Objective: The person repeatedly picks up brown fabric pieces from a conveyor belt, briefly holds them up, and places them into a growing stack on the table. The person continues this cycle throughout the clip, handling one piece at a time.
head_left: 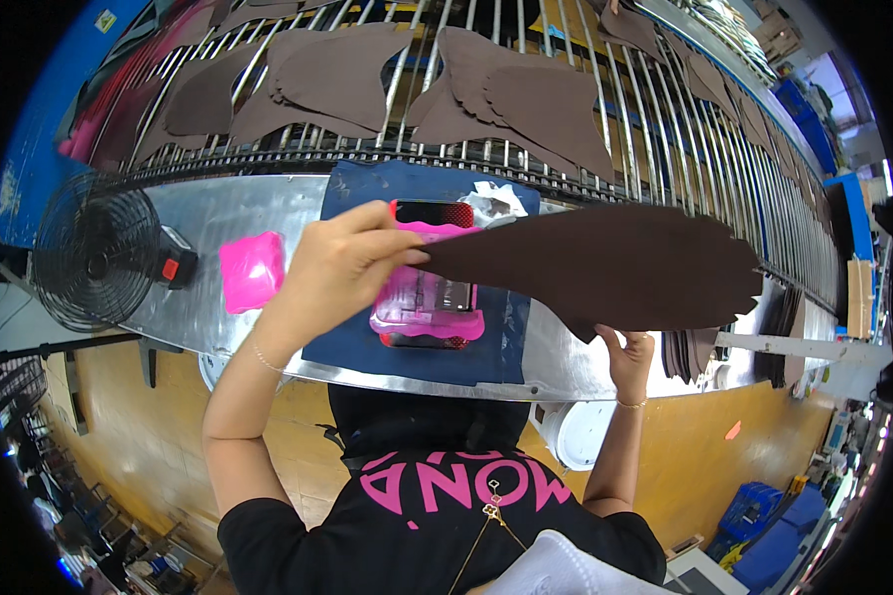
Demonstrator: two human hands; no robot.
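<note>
Pinching brown pc (605,268) by narrow tip w/ L hand (345,256); touching its lower rim w/ R hand (629,365) nr table (553,365) front edge, can't tell R grip's gap!

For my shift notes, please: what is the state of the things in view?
Brown piece: held above the table.
Left hand: pinching its narrow end.
Right hand: at its lower edge.
Rack pieces: lying, overlapping.
Blue mat: spread flat.
Pink frame: partly covered.
Pink packet: lying flat.
White scrap: crumpled.
Fan: running or not, cannot tell.
</note>
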